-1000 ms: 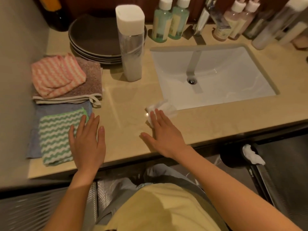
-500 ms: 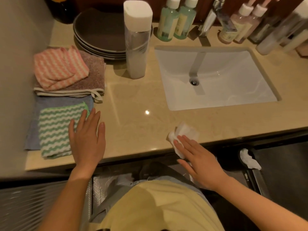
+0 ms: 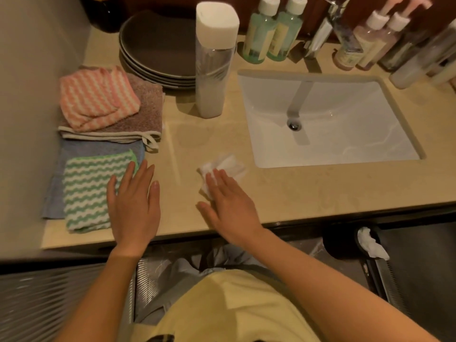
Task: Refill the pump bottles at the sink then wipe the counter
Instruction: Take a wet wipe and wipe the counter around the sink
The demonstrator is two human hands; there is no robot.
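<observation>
Wipe step. R hand point(image 3: 229, 206): fingers straight, flat on tissue point(image 3: 229, 164), pressing it to counter point(image 3: 308, 188) for wide contact, near sink point(image 3: 333, 134) front-left corner. L hand point(image 3: 134, 206): flat, holds nothing, fingertips on green cloth point(image 3: 86, 191), prob. bracing. Pump bottles point(image 3: 261, 35) at back, clear of wipe path.

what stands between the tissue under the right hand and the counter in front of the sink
Nothing visible: the right hand presses the tissue on the counter, and the strip before the sink shows no objects.

Bare counter point(image 3: 308, 191) before the sink point(image 3: 345, 134); cloths point(image 3: 98, 169) crowd its left end.
</observation>
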